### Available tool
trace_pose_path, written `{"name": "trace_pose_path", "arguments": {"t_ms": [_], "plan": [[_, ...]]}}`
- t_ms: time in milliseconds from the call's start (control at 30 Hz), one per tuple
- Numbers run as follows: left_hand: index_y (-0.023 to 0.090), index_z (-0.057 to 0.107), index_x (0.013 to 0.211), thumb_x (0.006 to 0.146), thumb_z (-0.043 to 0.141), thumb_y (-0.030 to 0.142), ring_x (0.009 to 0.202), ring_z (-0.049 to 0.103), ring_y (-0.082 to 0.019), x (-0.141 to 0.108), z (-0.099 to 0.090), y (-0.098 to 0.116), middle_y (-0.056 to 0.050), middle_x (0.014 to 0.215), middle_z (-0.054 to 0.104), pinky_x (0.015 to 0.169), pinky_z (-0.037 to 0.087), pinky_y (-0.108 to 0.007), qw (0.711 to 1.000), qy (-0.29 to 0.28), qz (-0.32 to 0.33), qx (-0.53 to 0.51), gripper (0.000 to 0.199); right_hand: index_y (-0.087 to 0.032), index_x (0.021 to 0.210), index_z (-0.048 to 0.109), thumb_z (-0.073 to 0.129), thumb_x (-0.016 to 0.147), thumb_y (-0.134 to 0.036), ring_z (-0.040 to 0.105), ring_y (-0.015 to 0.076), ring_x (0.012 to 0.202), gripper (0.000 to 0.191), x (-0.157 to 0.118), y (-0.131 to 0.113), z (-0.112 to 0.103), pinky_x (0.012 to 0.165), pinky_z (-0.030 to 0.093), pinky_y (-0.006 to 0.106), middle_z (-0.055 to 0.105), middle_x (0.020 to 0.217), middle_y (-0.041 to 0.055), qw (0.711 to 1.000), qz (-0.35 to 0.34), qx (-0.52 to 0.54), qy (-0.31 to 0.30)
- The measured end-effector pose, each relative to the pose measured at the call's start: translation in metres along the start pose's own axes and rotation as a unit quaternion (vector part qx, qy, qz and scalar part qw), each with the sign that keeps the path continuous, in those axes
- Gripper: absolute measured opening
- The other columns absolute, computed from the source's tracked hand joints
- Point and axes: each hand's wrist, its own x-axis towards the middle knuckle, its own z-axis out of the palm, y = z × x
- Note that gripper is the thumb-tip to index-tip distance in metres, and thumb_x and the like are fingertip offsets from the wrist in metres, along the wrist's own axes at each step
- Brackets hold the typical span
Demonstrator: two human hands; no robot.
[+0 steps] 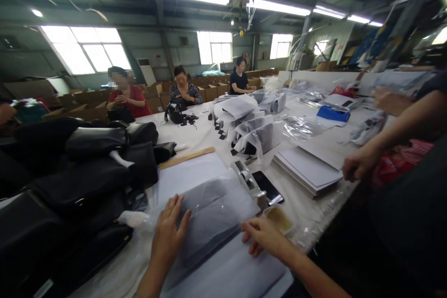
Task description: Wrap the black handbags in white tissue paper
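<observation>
At a long worktable point(195, 125), we held our left hand point(169, 226) wide, fingers spread at the left edge of a grey, paper-wrapped packet point(220, 214) that lay on white sheets point(233, 270) directly before us; our right hand point(265, 235), fingers loosely curled, was at its near right corner, though we could not tell whether it pinched the paper. Good handling, in our judgement, called for light, flat pressure from the left, edges drawn square from the right, and creases eased outward without tugging, since so thin a wrap would probably tear. The shallow tub point(278, 220) of something yellowish, just beside the right hand, was best given room.

We counted one packet under our hands, one tape dispenser point(248, 179), one smartphone point(268, 188), one tub, one stack of white boards point(307, 167) and one blue item point(333, 113). Three co-workers point(129, 102) were across the table, and two more hands point(361, 160), not ours, showed at right. The black bags point(98, 177) heaped at left and the wrapped bundles point(244, 121) beyond the dispenser overlapped too much for us to count
</observation>
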Motion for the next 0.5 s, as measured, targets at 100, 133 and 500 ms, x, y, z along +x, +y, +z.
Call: {"name": "trace_pose_path", "arguments": {"t_ms": [100,133,500], "plan": [[0.022,0.052,0.139,0.093,0.043,0.054,0.142,0.037,-0.031,0.014,0.007,-0.011,-0.013,0.148,0.049,0.114,0.032,-0.057,0.999,-0.028,0.0,0.038,0.057,-0.014,0.086,0.059,0.068,0.066,-0.076,0.069,0.0159,0.058,0.065,0.012,0.008,0.02,0.051,0.054,0.027,0.071,0.09,0.0118,0.989,0.06,0.13,-0.034],[0.022,0.053,0.138,0.093,0.042,0.054,0.141,0.039,-0.031,0.017,0.009,-0.015,-0.012,0.147,0.051,0.114,0.031,-0.057,0.998,-0.037,-0.002,0.044,0.057,-0.014,0.087,0.059,0.07,0.064,-0.075,0.07,0.017,0.064,0.067,0.014,0.011,0.026,0.056,0.055,0.028,0.07,0.093,0.0125,0.982,0.063,0.171,-0.04],[0.023,0.054,0.139,0.092,0.038,0.059,0.142,0.036,-0.027,0.047,-0.014,-0.033,-0.008,0.152,0.045,0.117,0.028,-0.05,0.994,-0.062,-0.074,-0.046,0.061,-0.017,0.112,0.064,0.078,0.066,-0.065,0.066,0.0227,0.105,0.068,0.015,-0.027,0.052,0.083,0.053,0.032,0.066,0.12,0.012,0.926,-0.035,0.345,-0.15]]}}
